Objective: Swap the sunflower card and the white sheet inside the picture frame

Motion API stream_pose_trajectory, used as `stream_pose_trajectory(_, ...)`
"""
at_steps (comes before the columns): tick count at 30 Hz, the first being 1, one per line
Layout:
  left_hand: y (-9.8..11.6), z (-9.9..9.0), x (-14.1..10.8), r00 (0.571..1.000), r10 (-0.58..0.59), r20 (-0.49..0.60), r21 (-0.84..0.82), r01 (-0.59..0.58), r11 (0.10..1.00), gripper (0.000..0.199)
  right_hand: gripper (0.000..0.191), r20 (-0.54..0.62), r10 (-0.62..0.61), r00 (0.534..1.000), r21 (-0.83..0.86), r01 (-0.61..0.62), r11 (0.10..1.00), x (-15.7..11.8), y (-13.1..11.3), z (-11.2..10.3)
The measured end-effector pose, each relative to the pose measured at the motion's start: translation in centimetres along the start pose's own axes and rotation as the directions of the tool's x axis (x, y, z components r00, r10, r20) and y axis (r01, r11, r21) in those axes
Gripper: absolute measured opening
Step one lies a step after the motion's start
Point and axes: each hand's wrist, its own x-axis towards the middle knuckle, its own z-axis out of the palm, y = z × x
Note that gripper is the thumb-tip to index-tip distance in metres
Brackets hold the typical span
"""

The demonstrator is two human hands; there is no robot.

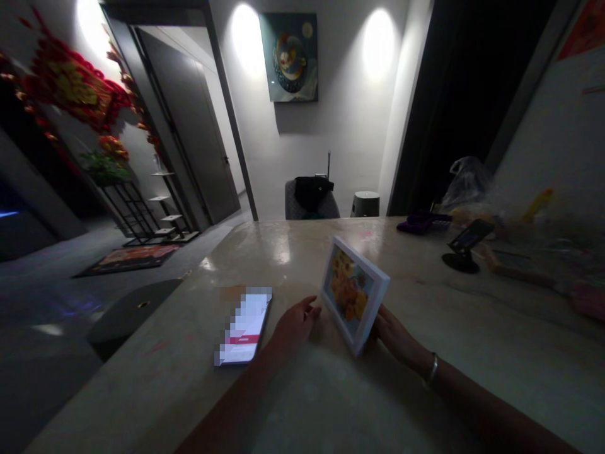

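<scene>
A white picture frame [354, 293] with a yellow and orange flower picture stands tilted at an angle above the table. Behind its right side is my right hand [390, 331], gripping it with the fingers mostly hidden by the frame. My left hand [299, 321] is just left of the frame, apart from it, its fingers loosely bent and holding nothing. To the left of that hand, a phone [250, 331] lies on the table with its screen lit and partly pixelated.
The pale stone table [293, 403] stretches ahead. A black phone stand [466, 249], a purple item [423, 222] and a clear plastic bag [467, 183] are at the right. Beyond the far edge are a chair [312, 198] and a stool [366, 203]; another stool [137, 309] is at left.
</scene>
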Motion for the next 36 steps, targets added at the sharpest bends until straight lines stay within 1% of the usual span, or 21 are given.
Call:
stream_pose_trajectory(3, -0.1, -0.1, 0.1, 0.998, 0.061, 0.006, -0.017, -0.061, 0.998, 0.047, 0.049, 0.085, -0.010, 0.996, 0.019, 0.009, 1.000, 0.0, -0.1, 0.3)
stream_pose_trajectory(5, 0.0, -0.1, 0.1, 0.997, 0.081, -0.006, -0.010, -0.081, 0.997, 0.045, 0.048, 0.133, -0.038, 0.990, 0.013, 0.037, 0.999, -0.1, -0.6, 0.7)
stream_pose_trajectory(7, 0.1, -0.1, 0.0, 0.998, 0.063, -0.014, -0.004, -0.063, 0.998, 0.046, 0.048, 0.140, -0.051, 0.989, -0.020, 0.055, 0.998, -0.1, -1.1, 1.0)
stream_pose_trajectory(9, 0.3, -0.1, -0.2, 0.999, 0.053, 0.000, -0.032, -0.053, 0.998, 0.046, 0.047, 0.138, -0.040, 0.990, -0.042, 0.046, 0.998, -0.1, -1.4, 1.1)
stream_pose_trajectory(12, 0.2, 0.0, -0.3, 0.999, 0.052, 0.015, -0.088, -0.051, 0.995, 0.048, 0.048, 0.180, -0.009, 0.984, 0.011, 0.007, 1.000, -0.1, -1.5, 0.8)
stream_pose_trajectory(14, 0.0, 0.2, -0.2, 1.000, 0.028, 0.000, -0.096, -0.028, 0.995, 0.052, 0.051, 0.252, 0.038, 0.967, 0.072, -0.058, 0.996, -0.2, -1.4, 0.5)
stream_pose_trajectory(16, -0.5, 0.4, 0.0, 1.000, -0.002, -0.018, -0.119, 0.000, 0.993, 0.054, 0.050, 0.289, 0.097, 0.952, 0.145, -0.144, 0.979, -0.1, -1.5, 0.4)
stream_pose_trajectory(18, -0.9, 0.6, 0.2, 1.000, -0.017, -0.025, -0.170, 0.012, 0.985, 0.052, 0.044, 0.270, 0.146, 0.952, 0.223, -0.209, 0.952, 0.0, -1.4, 0.3)
stream_pose_trajectory(20, -1.2, 0.7, 0.3, 0.999, -0.025, -0.027, -0.186, 0.019, 0.982, 0.050, 0.034, 0.230, 0.188, 0.955, 0.291, -0.251, 0.923, 0.2, -1.2, 0.1)
stream_pose_trajectory(23, -1.3, 0.7, 0.3, 0.998, -0.048, -0.050, -0.103, 0.043, 0.994, 0.049, 0.024, 0.149, 0.286, 0.947, 0.305, -0.319, 0.897, 0.7, -0.6, -0.7)
stream_pose_trajectory(26, -1.1, 0.5, 0.1, 0.995, -0.053, -0.088, -0.001, 0.054, 0.999, 0.052, 0.024, 0.014, 0.371, 0.929, 0.209, -0.366, 0.907, 1.2, 0.1, -1.8)
stream_pose_trajectory(28, -1.0, 0.4, 0.0, 0.994, -0.039, -0.104, 0.053, 0.045, 0.998, 0.052, 0.027, -0.050, 0.388, 0.920, 0.102, -0.382, 0.918, 1.5, 0.4, -2.5)
stream_pose_trajectory(29, -1.0, 0.3, -0.1, 0.994, -0.029, -0.107, 0.074, 0.037, 0.997, 0.052, 0.028, -0.084, 0.376, 0.923, 0.025, -0.375, 0.927, 1.6, 0.5, -2.8)
stream_pose_trajectory(31, -1.0, 0.2, -0.2, 0.995, -0.011, -0.101, 0.106, 0.021, 0.994, 0.051, 0.029, -0.168, 0.295, 0.941, -0.174, -0.323, 0.930, 1.9, 0.6, -3.1)
stream_pose_trajectory(33, -1.0, 0.1, -0.4, 0.995, 0.002, -0.098, 0.130, 0.011, 0.991, 0.050, 0.031, -0.229, 0.190, 0.955, -0.360, -0.264, 0.895, 2.0, 0.7, -3.3)
stream_pose_trajectory(34, -1.0, 0.0, -0.4, 0.995, 0.003, -0.101, 0.142, 0.012, 0.990, 0.051, 0.032, -0.240, 0.154, 0.958, -0.419, -0.245, 0.874, 2.1, 0.8, -3.3)
stream_pose_trajectory(36, -0.8, -0.2, -0.5, 0.995, 0.006, -0.102, 0.175, 0.011, 0.985, 0.050, 0.033, -0.235, 0.119, 0.965, -0.483, -0.222, 0.847, 2.2, 0.9, -3.2)
